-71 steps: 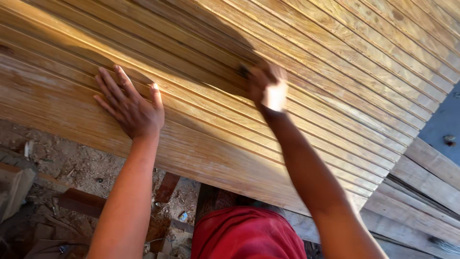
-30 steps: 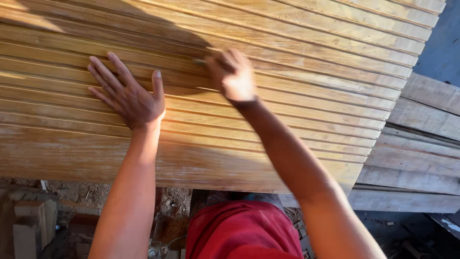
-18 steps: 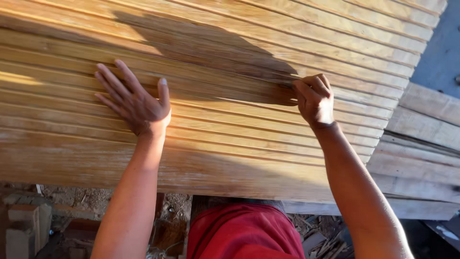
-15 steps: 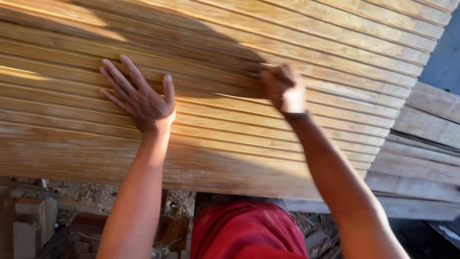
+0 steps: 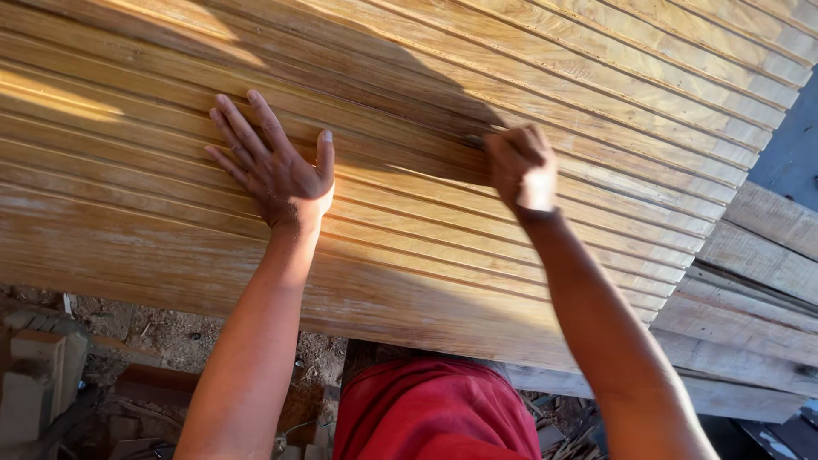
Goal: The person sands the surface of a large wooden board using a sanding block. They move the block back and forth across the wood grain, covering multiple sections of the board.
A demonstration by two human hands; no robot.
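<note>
While the left hand [image 5: 274,170] lies flat and open, fingers spread, on the broad golden-brown wooden panel with long parallel grooves [image 5: 409,255], the right hand [image 5: 520,166] is curled into a fist on the same panel, a little farther right and slightly higher. A small dark object [image 5: 474,141] sticks out from the fist against a groove; it is too small and shaded to tell what it is, perhaps a bit of abrasive or a tool tip. Both forearms reach up from the bottom of the view, and their shadow falls across the upper middle of the panel, while sunlight brightens its left part. The panel slopes across nearly the whole view, its lower edge running from the left side down toward the right. Beyond its right end lie stacked grey weathered planks [image 5: 758,281], just beside it. Below the panel's edge shows red cloth [image 5: 434,413] on the person, with dirt ground strewn with wood scraps [image 5: 162,341] to the left and pale blocks [image 5: 38,375] near the lower left corner.
</note>
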